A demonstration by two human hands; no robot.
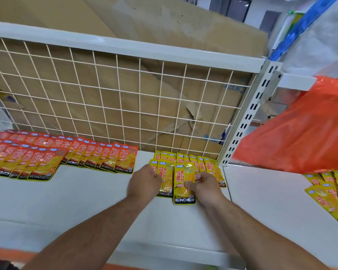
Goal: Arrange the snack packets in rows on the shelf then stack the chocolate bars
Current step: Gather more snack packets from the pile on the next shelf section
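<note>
Packets in yellow (191, 162) lie in overlapping rows on the shelf (86, 201). The right hand (206, 187) pinches the front packet (180, 191) in its grip; the left hand (143, 182) rests curled at the rows' left end, its grip hidden. Red packets (98, 154) lie farther left.

left hand (143, 181): my fingers curl out of sight behind the knuckles; I cannot tell whether they grip anything.
front yellow packet (183, 190): my right hand (205, 187) covers its right edge.
red packets (23, 162): rows run off the left edge.
orange bag (304, 129): blurred, cut by the right edge.
loose yellow packets (328, 193): cut by the right edge.
</note>
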